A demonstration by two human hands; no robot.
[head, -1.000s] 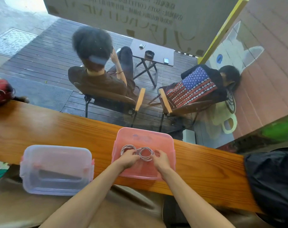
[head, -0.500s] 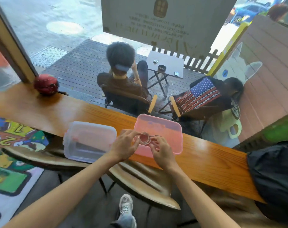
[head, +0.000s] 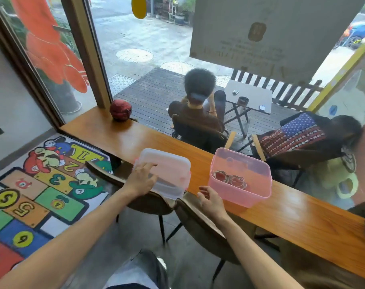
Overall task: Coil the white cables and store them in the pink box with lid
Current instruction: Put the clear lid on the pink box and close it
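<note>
White cables (head: pixel 229 178) lie coiled inside the pink box (head: pixel 243 195) at the tabletop's (head: pixel 302 217) near edge. My left hand (head: pixel 141 180) rests spread on the lid (head: pixel 167 170); right hand (head: pixel 210 202) open, empty. Lid looks light, slick, slightly flexible; I'd grip its rims.

We've got a long wooden tabletop (head: pixel 292 215) along the window. On it sit the open pink box (head: pixel 240 190), a clear lidded container (head: pixel 167 174) overhanging the near edge, and a red ball-like thing (head: pixel 120 110) in the far corner.

Coiled white cables (head: pixel 229 178) — inside open pink box (head: pixel 243 196)
</note>
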